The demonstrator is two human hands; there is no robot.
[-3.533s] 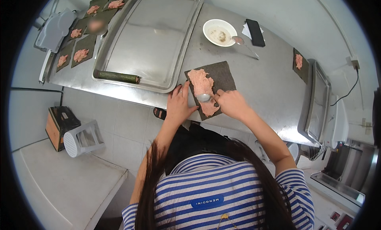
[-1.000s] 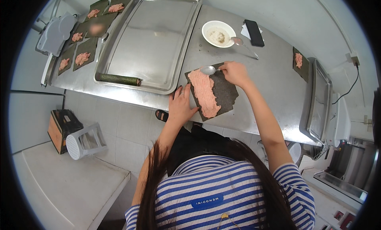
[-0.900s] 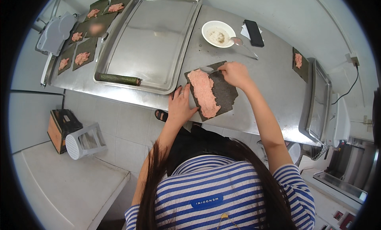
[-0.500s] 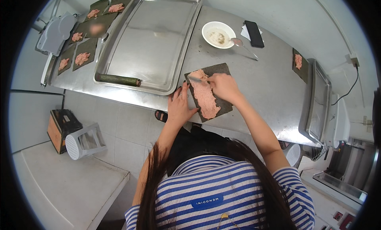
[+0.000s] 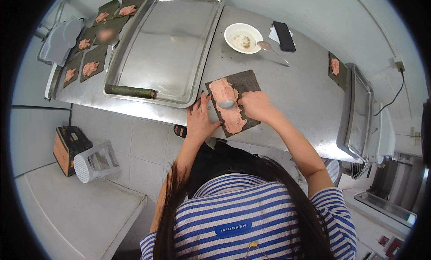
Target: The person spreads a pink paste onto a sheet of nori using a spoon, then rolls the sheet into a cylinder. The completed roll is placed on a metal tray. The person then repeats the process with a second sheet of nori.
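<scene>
A dark green seaweed sheet lies at the near edge of the metal table, with a long band of pink minced paste over its left half. In my right hand, fingers curled, is a spoon whose rounded metal bowl presses on the middle of the paste. The handle is mostly hidden by the hand. My left hand rests at the sheet's left edge with its fingers apart, thumb near the lower corner.
A large metal tray at left holds one seaweed roll. Beyond it lie several seaweed sheets with pink mounds. A white bowl, a second spoon and a black phone are farther back. Another metal tray stands right.
My right hand has drawn the spoon from the far end of the paste toward me, to its middle, and its bowl now shows rounded side up. My left hand stays at the edge.
</scene>
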